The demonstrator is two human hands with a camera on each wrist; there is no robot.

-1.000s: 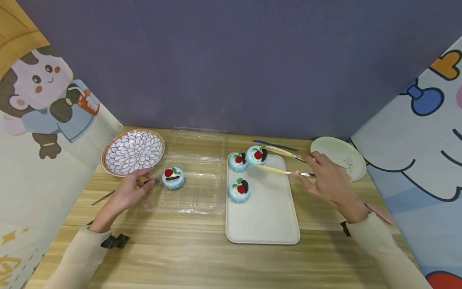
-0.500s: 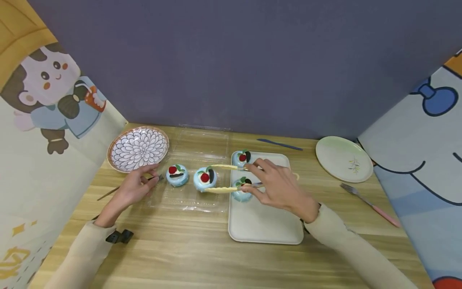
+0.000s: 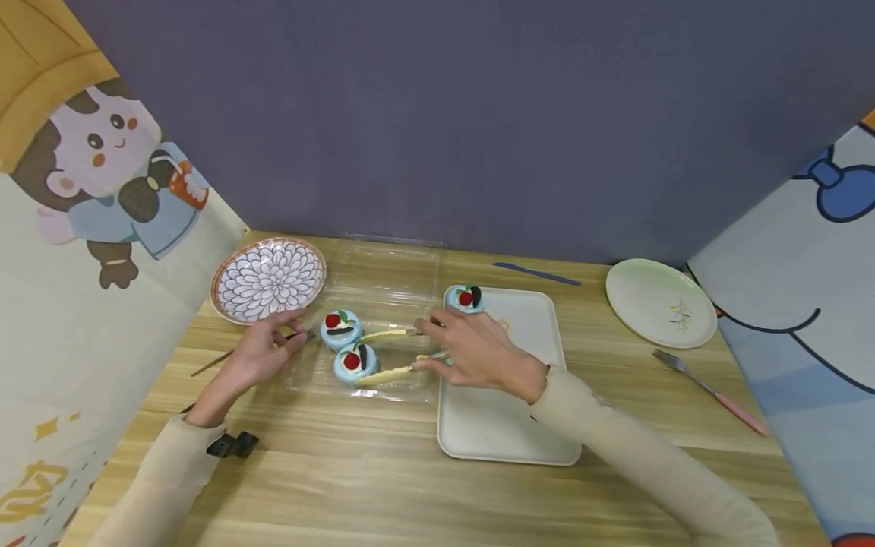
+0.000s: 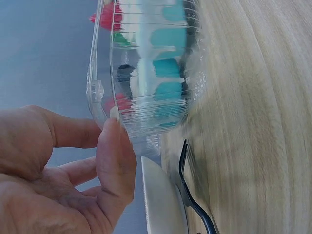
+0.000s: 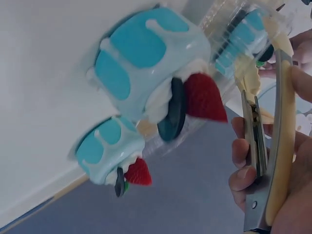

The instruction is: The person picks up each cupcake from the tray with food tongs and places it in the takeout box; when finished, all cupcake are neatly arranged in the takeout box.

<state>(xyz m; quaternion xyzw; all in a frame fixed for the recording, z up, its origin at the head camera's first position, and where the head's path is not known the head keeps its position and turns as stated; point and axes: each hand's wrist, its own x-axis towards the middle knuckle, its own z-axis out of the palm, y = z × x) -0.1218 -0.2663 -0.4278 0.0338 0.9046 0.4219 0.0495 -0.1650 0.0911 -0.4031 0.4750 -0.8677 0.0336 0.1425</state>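
left of the clear box (image 3: pixel 399 394), on the wall, yellow strokes (image 3: pixel 30 490) look like cut-off writing i can't read; no brand or label can be made out elsewhere. behind the box's left side is a patterned bowl (image 3: pixel 270 278); a dark fork (image 3: pixel 212 363) lies on the surface (image 3: pixel 328 471) left of the box. the left hand (image 3: pixel 263 353) is at that side, thumb and finger seeming to pinch the rim, probably steadying it. inside the box are a farther cake (image 3: pixel 341 330) and a nearer cake (image 3: pixel 355 362), the latter between the arms of the tongs (image 3: pixel 386 375), which the right hand (image 3: pixel 472 349) grips. the step in hand looks like setting that cake down in the box; the next move calls for spreading the tongs without nudging its neighbour, then lifting them away. right of the box, a tray (image 3: pixel 506 425) bears a large-looking cake (image 5: pixel 146 48) and a smaller-looking cake (image 5: pixel 105 151), likely next to transfer. farther right of the box are a blue knife (image 3: pixel 536 273), a green plate (image 3: pixel 656 304) and a pink-handled fork (image 3: pixel 711 391).
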